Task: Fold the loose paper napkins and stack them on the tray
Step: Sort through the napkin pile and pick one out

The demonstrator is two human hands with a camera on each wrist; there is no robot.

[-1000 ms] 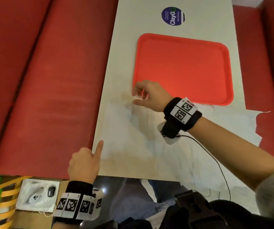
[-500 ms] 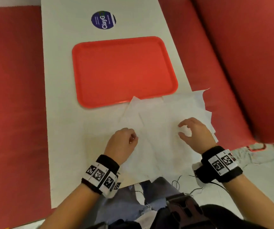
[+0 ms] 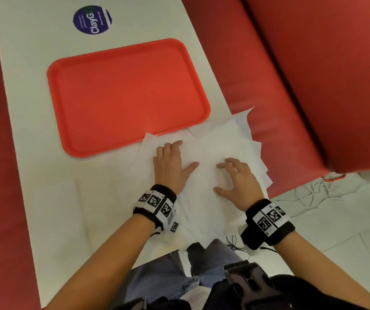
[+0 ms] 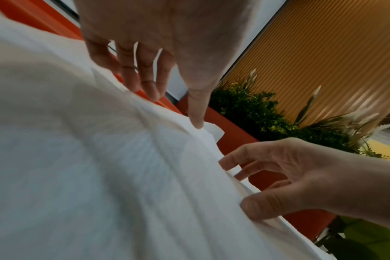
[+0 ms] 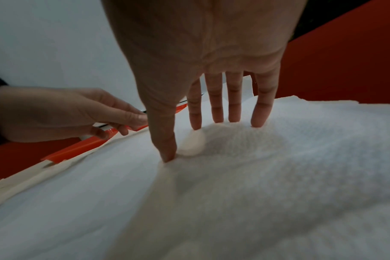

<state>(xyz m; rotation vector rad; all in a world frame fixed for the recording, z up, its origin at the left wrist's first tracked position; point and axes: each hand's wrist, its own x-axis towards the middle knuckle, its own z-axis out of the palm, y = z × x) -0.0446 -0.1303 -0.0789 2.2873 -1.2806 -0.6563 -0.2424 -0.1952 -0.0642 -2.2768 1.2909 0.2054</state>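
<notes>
A loose pile of white paper napkins (image 3: 219,148) lies spread on the near right part of the white table (image 3: 34,108), overlapping the near edge of the empty red tray (image 3: 126,95) and hanging past the table's right edge. My left hand (image 3: 179,155) rests flat on the pile's left part, fingers straight and pointing toward the tray. My right hand (image 3: 222,175) stands beside it with fingers spread and only the tips on the paper. In the right wrist view the right fingertips (image 5: 258,123) dent the napkin (image 5: 256,176). In the left wrist view the left fingers (image 4: 151,91) touch the napkins (image 4: 100,176).
Red padded benches (image 3: 313,86) run along both sides of the table. A round blue sticker (image 3: 92,20) sits beyond the tray. Loose cables (image 3: 313,193) lie on the pale floor at the right. Green plants (image 4: 256,112) stand behind the bench in the left wrist view.
My left hand, curled half a second ago, has opened flat and slid forward on the napkins. My right hand has come in from the right. The head view has shifted closer.
</notes>
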